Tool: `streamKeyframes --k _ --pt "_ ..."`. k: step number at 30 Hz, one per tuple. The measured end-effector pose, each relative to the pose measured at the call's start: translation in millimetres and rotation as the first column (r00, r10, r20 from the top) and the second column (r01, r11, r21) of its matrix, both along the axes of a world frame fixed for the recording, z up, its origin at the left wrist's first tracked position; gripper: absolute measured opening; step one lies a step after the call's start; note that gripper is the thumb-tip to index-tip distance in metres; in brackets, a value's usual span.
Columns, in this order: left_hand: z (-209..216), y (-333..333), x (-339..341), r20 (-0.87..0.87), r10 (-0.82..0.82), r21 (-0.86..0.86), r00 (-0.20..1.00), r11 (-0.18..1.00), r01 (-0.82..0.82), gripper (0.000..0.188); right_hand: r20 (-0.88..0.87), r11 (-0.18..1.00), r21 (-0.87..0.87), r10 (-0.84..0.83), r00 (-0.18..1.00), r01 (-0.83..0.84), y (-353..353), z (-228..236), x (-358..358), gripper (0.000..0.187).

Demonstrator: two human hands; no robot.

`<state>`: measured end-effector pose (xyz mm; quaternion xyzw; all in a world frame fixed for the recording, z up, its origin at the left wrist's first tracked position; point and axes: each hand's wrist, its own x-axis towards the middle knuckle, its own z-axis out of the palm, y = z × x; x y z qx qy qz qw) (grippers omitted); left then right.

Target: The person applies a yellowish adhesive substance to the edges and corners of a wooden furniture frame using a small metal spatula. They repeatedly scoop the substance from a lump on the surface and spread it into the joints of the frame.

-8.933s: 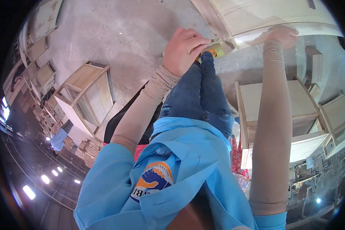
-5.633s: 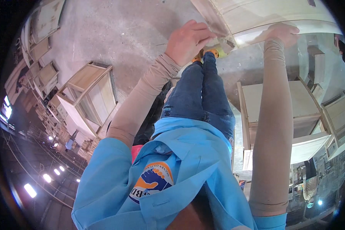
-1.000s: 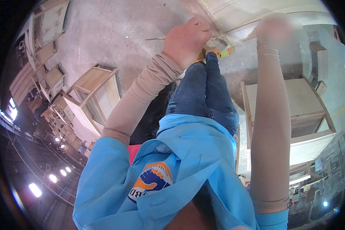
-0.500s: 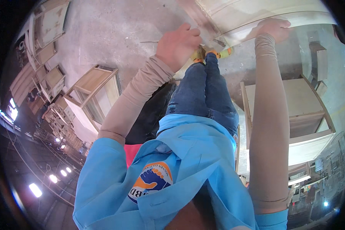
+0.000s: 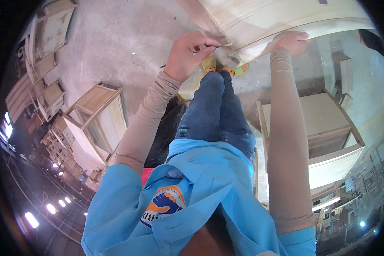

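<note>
A thin, dark, stick-like tool [image 5: 222,45] with a pale tip is pinched in the fingers of my left hand [image 5: 185,55]. Its tip is beside the corner of a large pale wooden furniture piece [image 5: 260,21], and its other end shows behind the hand. I cannot make out the tool's exact kind. My right hand [image 5: 289,43] is closed at the near edge of that wooden piece, with its fingers curled against the rim and partly hidden. A short dark object [image 5: 233,59] shows below the wooden corner, near my yellow shoes [image 5: 209,63].
Unfinished wooden cabinet frames stand on the concrete floor to the left [image 5: 96,117] and the right [image 5: 315,128]. A narrow wooden box [image 5: 343,72] is at the far right. Someone in dark trousers [image 5: 164,132] is close on my left.
My left hand has turned, so the tool and its tip now show between the fingers near the wooden corner. The whole view has shifted slightly; my right hand stays at the edge.
</note>
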<state>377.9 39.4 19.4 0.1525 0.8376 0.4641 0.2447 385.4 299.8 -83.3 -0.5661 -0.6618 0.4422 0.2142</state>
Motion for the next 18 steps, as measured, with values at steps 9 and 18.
streamKeyframes --k 9,18 --pt "-6 16 -16 -0.002 -0.012 0.041 1.0 0.999 0.012 0.019 -0.26 0.991 -0.131 -0.006 0.966 -0.029 17 -25 29 0.064" --pt "-2 42 -39 0.197 0.007 0.133 0.98 0.991 -0.033 0.021 -0.258 0.949 -0.305 -0.166 0.952 0.083 77 -16 41 0.061"
